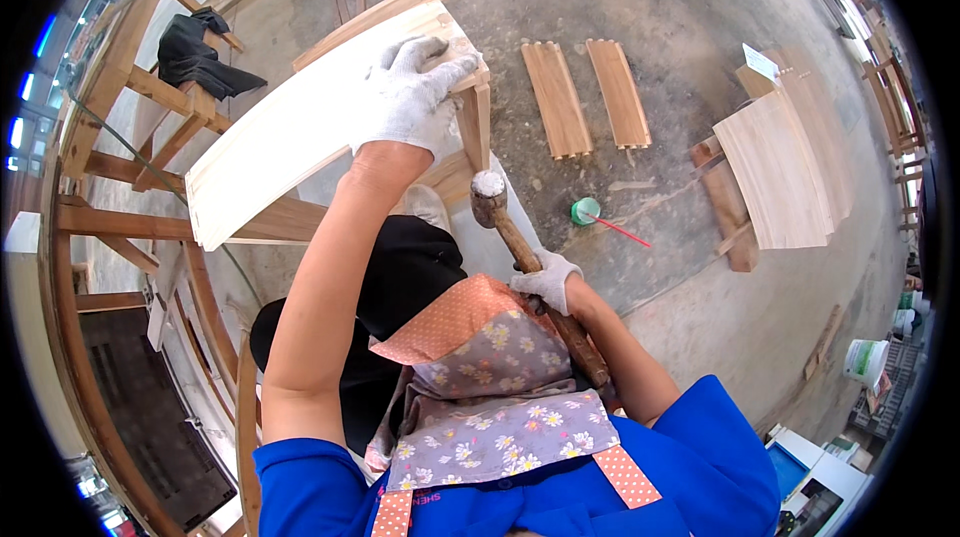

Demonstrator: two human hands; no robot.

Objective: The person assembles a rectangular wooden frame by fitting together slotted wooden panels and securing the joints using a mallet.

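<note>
My left hand (pixel 415 92), in a white work glove, presses flat on the near end of a pale curved wooden panel (pixel 290 142) that lies across a wooden frame (pixel 475 112). My right hand (pixel 548 280), also gloved, grips the wooden handle of a mallet (pixel 515 237). The mallet's worn head (pixel 488 197) hangs just below the frame's corner post, apart from the panel. A floral apron covers my lap below both arms.
Two slatted wooden panels (pixel 585 97) lie on the concrete floor. A stack of pale curved boards (pixel 785 167) rests on blocks at right. A green glue pot with a red stick (pixel 590 212) sits between. Wooden chair frames (pixel 130 137) stand left, dark cloth draped on one.
</note>
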